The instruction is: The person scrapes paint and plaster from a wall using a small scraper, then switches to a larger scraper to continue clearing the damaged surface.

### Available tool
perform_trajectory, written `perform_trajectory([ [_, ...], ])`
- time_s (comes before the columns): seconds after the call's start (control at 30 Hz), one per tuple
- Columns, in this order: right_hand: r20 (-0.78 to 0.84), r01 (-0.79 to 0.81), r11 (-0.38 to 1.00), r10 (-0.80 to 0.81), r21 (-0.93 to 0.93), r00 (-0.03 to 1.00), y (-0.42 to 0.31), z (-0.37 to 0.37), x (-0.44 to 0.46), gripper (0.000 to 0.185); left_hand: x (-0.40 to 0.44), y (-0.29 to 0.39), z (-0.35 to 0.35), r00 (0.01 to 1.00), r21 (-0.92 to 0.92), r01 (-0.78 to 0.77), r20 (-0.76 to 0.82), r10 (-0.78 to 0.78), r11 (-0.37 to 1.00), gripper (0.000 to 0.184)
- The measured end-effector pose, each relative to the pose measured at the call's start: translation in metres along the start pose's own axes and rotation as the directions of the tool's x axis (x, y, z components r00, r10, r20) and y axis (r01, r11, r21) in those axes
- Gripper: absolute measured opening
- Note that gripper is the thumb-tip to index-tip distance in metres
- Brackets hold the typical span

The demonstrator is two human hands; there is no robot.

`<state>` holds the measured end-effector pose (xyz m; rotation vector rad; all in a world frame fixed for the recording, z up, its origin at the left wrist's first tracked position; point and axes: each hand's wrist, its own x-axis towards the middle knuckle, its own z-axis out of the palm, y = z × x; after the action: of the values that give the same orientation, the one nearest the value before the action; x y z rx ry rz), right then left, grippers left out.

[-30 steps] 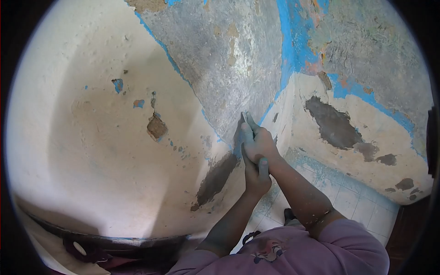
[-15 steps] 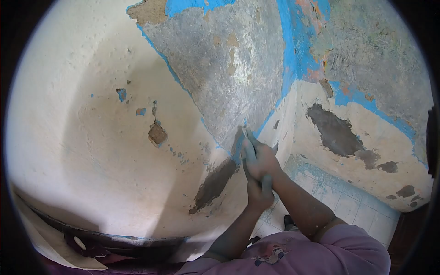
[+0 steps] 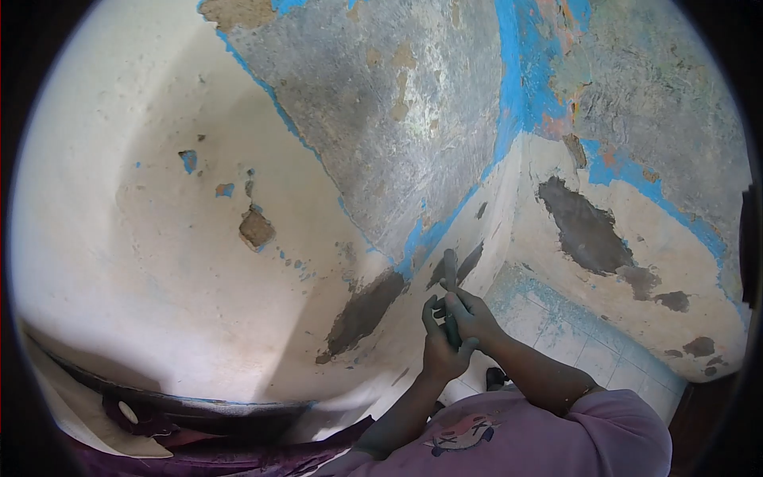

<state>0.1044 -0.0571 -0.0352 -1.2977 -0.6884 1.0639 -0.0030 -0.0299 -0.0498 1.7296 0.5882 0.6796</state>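
Observation:
My right hand (image 3: 474,319) is closed around a narrow grey hand tool, which looks like a scraper (image 3: 451,269). Its flat end points up and away from me; the blade's exact shape is unclear. Below it, my left hand (image 3: 445,354) curls loosely about the dark lower end of the handle, its fingers somewhat apart. The tool's tip appears close to the pale wall (image 3: 413,338), and I cannot tell whether it touches. Nearby, a bare grey patch (image 3: 453,143) edged with blue paint (image 3: 429,241) narrows to a point above my hands.
An adjoining wall (image 3: 548,294) meets this one at a corner on the right, with dark chipped patches (image 3: 584,226). White floor tiles (image 3: 584,342) lie below, scattered with flakes. Purple fabric (image 3: 238,459) and a pale sheet (image 3: 95,425) sit at lower left.
Both hands and the tool have come down and slightly right, away from the tip of the grey patch. My left hand's fingers have loosened. The view has shifted a little.

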Motion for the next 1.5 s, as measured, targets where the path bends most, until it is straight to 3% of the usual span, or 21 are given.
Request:
perform_trajectory([
  [0.13,0.076,-0.052,0.980,0.038,0.191,0.996,0.002,-0.018,0.002,0.038,0.005,-0.013,0.009,0.993,-0.009,-0.008,-0.114,0.007,1.000,0.078],
  [0.23,0.020,-0.065,0.824,0.065,0.563,0.998,-0.017,-0.023,0.013,0.036,0.018,-0.007,0.017,0.979,-0.251,0.041,-0.183,-0.089,0.967,0.055],
  [0.27,0.021,-0.070,0.822,0.071,0.565,0.997,-0.020,-0.029,0.018,0.036,0.021,-0.001,0.018,0.978,-0.250,0.048,-0.183,-0.095,0.967,0.055],
  [0.33,0.195,-0.157,0.823,0.058,0.545,0.979,-0.033,-0.041,0.025,0.033,0.028,0.010,0.018,0.963,-0.251,0.265,0.015,-0.270,0.931,0.051],
  [0.4,0.074,-0.152,0.824,0.133,0.545,0.988,-0.037,-0.036,0.032,0.034,0.034,-0.023,0.021,0.981,-0.342,0.196,0.061,-0.187,0.919,0.043],
  [0.47,0.055,-0.126,0.929,0.114,0.348,0.992,-0.029,-0.042,0.039,0.038,0.044,-0.028,0.018,0.907,-0.291,0.378,0.308,-0.288,0.879,0.041],
  [0.6,-0.028,-0.065,0.977,0.072,0.201,0.997,-0.021,-0.037,0.058,0.044,0.053,-0.030,0.035,0.898,-0.548,0.434,0.321,-0.300,0.715,0.040],
  [0.67,-0.041,0.035,0.998,-0.037,-0.050,0.998,-0.030,-0.033,0.070,0.044,0.062,0.007,0.045,0.899,-0.815,0.357,0.166,-0.406,0.456,0.047],
  [0.8,0.097,0.146,0.947,-0.122,-0.287,0.988,-0.047,-0.044,0.090,0.043,0.092,-0.025,0.050,0.967,-0.796,0.181,0.037,-0.253,0.577,0.055],
  [0.87,0.200,0.138,0.926,-0.070,-0.351,0.977,-0.052,-0.057,0.103,0.039,0.112,-0.037,0.062,0.877,-0.751,0.299,-0.027,-0.480,0.589,0.056],
  [1.0,0.422,0.266,0.945,-0.167,-0.188,0.891,-0.050,-0.071,0.123,0.033,0.122,-0.037,0.073,0.877,-0.807,0.218,-0.084,-0.473,0.549,0.053],
  [1.07,0.493,0.285,0.957,-0.269,0.043,0.828,-0.046,-0.072,0.133,0.029,0.123,-0.042,0.081,0.862,-0.701,0.197,-0.209,-0.462,0.686,0.052],
  [1.1,0.519,0.270,0.962,-0.253,0.045,0.817,-0.050,-0.074,0.136,0.029,0.126,-0.041,0.088,0.848,-0.707,0.186,-0.235,-0.474,0.683,0.052],
  [1.17,0.618,0.104,0.993,-0.119,0.060,0.777,-0.063,-0.075,0.140,0.026,0.136,-0.033,0.101,0.718,-0.505,0.097,-0.561,-0.412,0.857,0.048],
  [1.3,0.649,0.007,0.998,-0.042,0.055,0.759,-0.060,-0.075,0.143,0.027,0.137,-0.023,0.098,0.670,-0.698,0.107,-0.475,-0.570,0.708,0.046],
  [1.33,0.629,0.081,0.997,-0.061,-0.004,0.775,-0.063,-0.076,0.142,0.026,0.130,-0.051,0.102,0.696,0.009,0.187,-0.707,-0.126,0.982,0.044],
  [1.37,0.605,0.155,0.986,-0.086,-0.063,0.792,-0.065,-0.077,0.140,0.026,0.125,-0.066,0.103,0.761,0.709,0.208,-0.550,0.344,0.674,0.043],
  [1.4,0.605,0.152,0.987,-0.086,-0.059,0.792,-0.060,-0.076,0.140,0.026,0.124,-0.055,0.104,0.763,0.711,0.211,-0.549,0.342,0.671,0.043],
  [1.43,0.583,0.194,0.979,-0.123,-0.060,0.803,-0.052,-0.075,0.142,0.027,0.127,-0.035,0.103,0.710,0.067,0.156,-0.701,-0.065,0.985,0.041],
  [1.47,0.561,0.235,0.970,-0.160,-0.063,0.812,-0.048,-0.074,0.144,0.027,0.129,-0.024,0.102,0.696,-0.616,0.055,-0.540,-0.472,0.786,0.040],
  [1.5,0.560,0.233,0.971,-0.161,-0.058,0.813,-0.060,-0.069,0.143,0.027,0.130,-0.022,0.094,0.696,-0.613,0.059,-0.541,-0.473,0.788,0.040],
])
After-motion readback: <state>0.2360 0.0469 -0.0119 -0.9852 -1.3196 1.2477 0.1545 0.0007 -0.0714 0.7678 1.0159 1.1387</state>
